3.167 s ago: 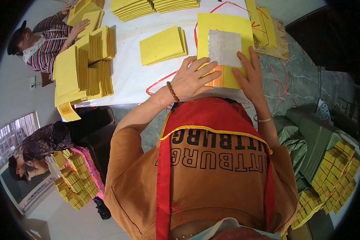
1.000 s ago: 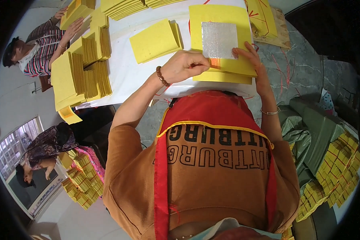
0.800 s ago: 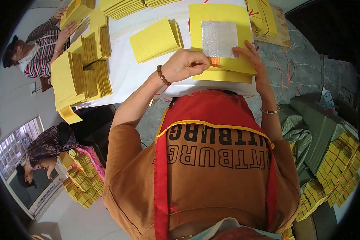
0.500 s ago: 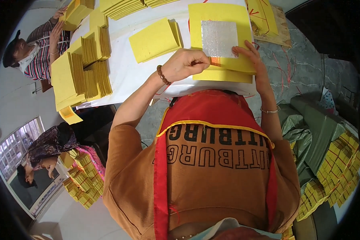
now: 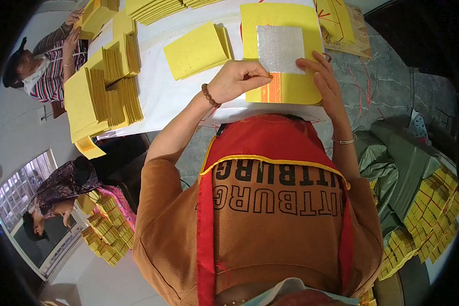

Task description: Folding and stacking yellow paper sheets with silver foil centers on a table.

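A yellow paper sheet lies at the table's near right edge, with a silver foil square on it. Orange stripes run along the yellow paper below the foil. My left hand is closed, thumb and forefinger pinched together at the foil's lower left corner. Whatever is between those fingertips is too small to make out. My right hand is open, its fingers resting on the sheet's right side, one fingertip at the foil's edge. Left of the sheet lie folded yellow papers.
Stacks of folded yellow paper line the white table's left side. Two people work at left, one in a striped top, another in dark patterned clothing. Tied yellow bundles are piled at right beside green plastic sheeting.
The sheet's near part, raised in a fold before, now lies flat and shows more of the orange stripes. My left fingertips have shifted slightly right; my right hand stays on the sheet.
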The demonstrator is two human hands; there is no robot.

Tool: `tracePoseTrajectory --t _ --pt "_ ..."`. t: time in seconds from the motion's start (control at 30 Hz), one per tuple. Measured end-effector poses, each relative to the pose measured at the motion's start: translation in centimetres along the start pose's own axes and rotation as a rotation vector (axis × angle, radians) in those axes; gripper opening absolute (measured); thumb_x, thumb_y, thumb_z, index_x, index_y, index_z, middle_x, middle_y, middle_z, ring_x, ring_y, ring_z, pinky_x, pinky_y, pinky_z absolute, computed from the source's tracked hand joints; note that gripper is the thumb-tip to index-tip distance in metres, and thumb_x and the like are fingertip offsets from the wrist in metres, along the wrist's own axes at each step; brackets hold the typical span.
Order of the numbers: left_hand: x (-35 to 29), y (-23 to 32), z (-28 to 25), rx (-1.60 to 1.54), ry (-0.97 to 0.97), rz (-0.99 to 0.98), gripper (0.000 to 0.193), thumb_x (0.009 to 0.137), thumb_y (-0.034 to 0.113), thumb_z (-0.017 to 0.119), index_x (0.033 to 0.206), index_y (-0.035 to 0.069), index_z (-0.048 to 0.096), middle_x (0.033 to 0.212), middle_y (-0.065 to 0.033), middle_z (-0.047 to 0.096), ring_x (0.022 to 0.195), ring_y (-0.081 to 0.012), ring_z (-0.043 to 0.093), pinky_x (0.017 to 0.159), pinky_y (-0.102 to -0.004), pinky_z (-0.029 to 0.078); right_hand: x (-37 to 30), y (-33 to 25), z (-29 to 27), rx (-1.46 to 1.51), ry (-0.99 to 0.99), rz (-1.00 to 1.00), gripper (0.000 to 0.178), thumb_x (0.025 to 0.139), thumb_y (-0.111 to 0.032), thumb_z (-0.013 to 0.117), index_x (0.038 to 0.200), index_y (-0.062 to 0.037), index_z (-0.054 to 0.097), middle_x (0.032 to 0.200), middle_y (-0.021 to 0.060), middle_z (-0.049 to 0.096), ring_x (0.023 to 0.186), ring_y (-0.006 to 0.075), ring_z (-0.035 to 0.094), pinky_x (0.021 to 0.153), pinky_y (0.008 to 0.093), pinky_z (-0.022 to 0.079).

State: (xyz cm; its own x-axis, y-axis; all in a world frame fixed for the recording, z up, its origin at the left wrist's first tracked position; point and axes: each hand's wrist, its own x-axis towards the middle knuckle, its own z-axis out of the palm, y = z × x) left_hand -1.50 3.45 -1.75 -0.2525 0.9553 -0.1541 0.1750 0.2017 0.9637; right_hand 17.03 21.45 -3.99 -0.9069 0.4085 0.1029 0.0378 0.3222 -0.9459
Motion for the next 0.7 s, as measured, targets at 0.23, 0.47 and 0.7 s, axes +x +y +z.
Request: tracePoseTrajectory --t 0.23,0.47,0.7 --pt "0.0 0.6 0.1 0.039 0.007 0.023 0.014 0.085 0.017 0.063 0.084 0.002 0.064 0.071 -0.0012 0.062 0.06 -0.0058 0.052 0.054 -0.0219 0.042 0.1 0.2 0.1 -0.047 0.004 -0.008 0.033 0.092 -0.024 0.044 0.119 -0.009 0.058 0.124 0.002 0.055 0.132 0.024 0.027 0.108 0.0361 0.021" --pt "0.0 0.9 0.3 0.154 0.001 0.052 0.012 0.086 0.013 0.062 0.088 0.001 0.065 0.07 0.0009 0.058 0.06 -0.0038 0.045 0.053 -0.0208 0.038 0.2 0.1 0.2 -0.064 0.016 0.0 0.031 0.091 -0.021 0.048 0.117 -0.0089 0.059 0.121 0.0021 0.056 0.13 0.0238 0.029 0.107 0.0355 0.023" --pt "0.1 1.4 1.7 0.635 0.093 0.414 0.02 0.081 0.015 0.065 0.098 0.004 0.063 0.076 -0.0092 0.058 0.061 -0.0221 0.058 0.054 -0.0303 0.046 0.2 -0.1 0.2 -0.029 0.016 0.018 0.032 0.091 -0.021 0.047 0.118 -0.0083 0.058 0.122 0.0024 0.056 0.131 0.0237 0.027 0.108 0.036 0.023"
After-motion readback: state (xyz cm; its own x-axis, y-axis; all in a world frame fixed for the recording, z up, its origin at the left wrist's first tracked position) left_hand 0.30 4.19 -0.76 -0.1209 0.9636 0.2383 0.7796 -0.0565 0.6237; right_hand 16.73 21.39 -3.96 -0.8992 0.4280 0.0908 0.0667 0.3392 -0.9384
